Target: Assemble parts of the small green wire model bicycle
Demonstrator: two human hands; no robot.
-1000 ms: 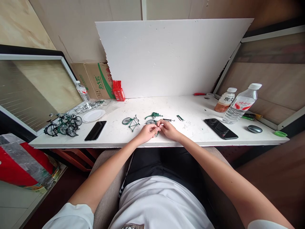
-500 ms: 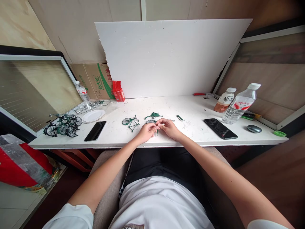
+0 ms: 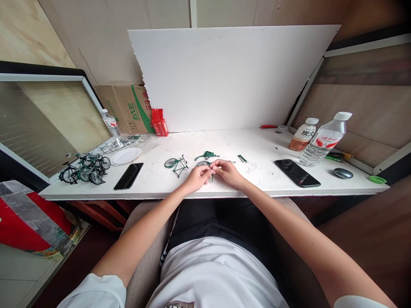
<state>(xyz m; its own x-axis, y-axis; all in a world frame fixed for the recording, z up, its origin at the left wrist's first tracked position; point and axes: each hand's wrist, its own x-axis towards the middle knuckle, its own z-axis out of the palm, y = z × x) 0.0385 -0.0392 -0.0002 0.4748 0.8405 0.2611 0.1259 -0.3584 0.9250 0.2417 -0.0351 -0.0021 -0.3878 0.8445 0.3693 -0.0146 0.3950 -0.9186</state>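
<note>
My left hand (image 3: 197, 178) and my right hand (image 3: 227, 172) meet at the fingertips over the white table (image 3: 154, 188), near its front edge. Both are closed in a pinch, and a small green part (image 3: 212, 178) shows just below the fingertips; which hand grips it is hard to tell. Behind the fingers lies a dark spoked wheel (image 3: 202, 163), partly covered. A green piece (image 3: 209, 154) rests beyond it. To the left is a green bicycle frame with one wheel (image 3: 176, 164). A short green part (image 3: 242, 158) lies to the right.
Several assembled small bicycles (image 3: 86, 168) stand at the left, beside a phone (image 3: 128, 176) and white plates (image 3: 126, 156). Another phone (image 3: 297, 173), two bottles (image 3: 325, 139) and a mouse (image 3: 342, 173) are at the right. A white board (image 3: 234, 77) stands behind.
</note>
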